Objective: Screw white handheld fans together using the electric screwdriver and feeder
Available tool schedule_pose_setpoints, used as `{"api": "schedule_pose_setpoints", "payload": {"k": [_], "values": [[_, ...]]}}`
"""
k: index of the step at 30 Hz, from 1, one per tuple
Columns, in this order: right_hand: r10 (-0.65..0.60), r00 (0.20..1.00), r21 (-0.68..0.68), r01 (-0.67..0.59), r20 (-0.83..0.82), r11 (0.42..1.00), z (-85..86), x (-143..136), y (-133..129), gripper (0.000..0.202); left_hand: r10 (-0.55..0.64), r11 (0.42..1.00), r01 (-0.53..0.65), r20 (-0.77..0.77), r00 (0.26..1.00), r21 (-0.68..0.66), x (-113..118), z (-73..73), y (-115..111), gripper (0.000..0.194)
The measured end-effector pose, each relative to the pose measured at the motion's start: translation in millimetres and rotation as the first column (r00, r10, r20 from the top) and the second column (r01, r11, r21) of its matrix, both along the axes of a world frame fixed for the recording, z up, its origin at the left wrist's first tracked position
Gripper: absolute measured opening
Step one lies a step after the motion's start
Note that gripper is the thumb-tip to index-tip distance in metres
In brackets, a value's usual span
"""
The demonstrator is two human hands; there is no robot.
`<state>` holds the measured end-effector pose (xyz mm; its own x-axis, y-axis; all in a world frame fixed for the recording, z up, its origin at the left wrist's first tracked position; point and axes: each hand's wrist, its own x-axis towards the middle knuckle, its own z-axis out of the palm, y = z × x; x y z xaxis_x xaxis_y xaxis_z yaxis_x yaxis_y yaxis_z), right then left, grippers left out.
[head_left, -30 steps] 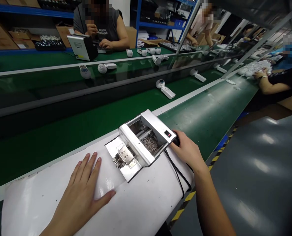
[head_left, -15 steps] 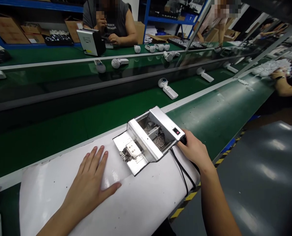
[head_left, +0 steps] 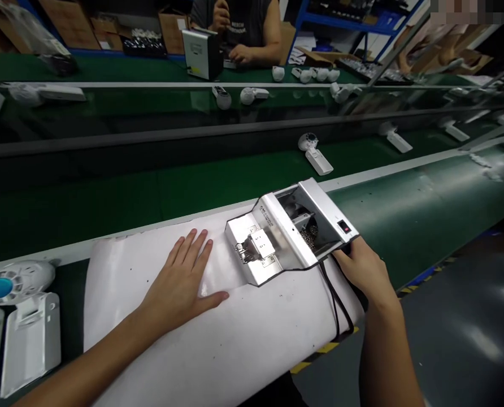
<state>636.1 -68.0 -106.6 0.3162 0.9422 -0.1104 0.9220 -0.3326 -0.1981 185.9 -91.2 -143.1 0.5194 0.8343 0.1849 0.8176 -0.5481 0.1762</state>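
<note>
A silver metal screw feeder (head_left: 292,232) with a bin of small screws and a red-lit switch stands tilted on the white sheet (head_left: 243,339). My right hand (head_left: 364,268) grips its right end, the fingers partly hidden behind the casing. Flat on the sheet, left of the feeder, lies my left hand (head_left: 179,282), its fingers spread and nothing held. A clear film lies between that hand and the feeder. Black cables (head_left: 334,299) run down from the feeder's right side.
White fan-like devices (head_left: 23,333) lie at the lower left. Another white device (head_left: 315,154) rests on the green belt (head_left: 171,192) beyond the feeder. Across the line, a person's hand (head_left: 241,55) is beside a grey box (head_left: 201,53).
The view has swung left, bringing the white devices at the lower left into sight. The feeder has tilted up at its near right side in my right hand; my left hand stays spread.
</note>
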Motion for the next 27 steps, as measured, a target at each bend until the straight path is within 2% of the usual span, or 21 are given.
{"api": "schedule_pose_setpoints", "payload": {"k": [5,14,27], "values": [[-0.035,0.999,-0.020,0.035,0.012,0.999,-0.9,0.6,2.2,0.065,-0.005,1.000,0.005,-0.005,1.000,0.015,0.4,0.5,0.2,0.111],[-0.036,0.998,0.000,0.036,-0.044,0.999,3.3,-7.0,-0.6,0.065,-0.036,0.997,0.035,0.005,0.999,0.075,-3.9,-8.1,1.2,0.115],[-0.027,0.993,0.044,0.032,-0.113,0.998,0.6,-5.4,-1.7,0.068,-0.030,0.998,0.030,0.005,1.000,0.057,-4.0,-7.1,1.4,0.116]]}}
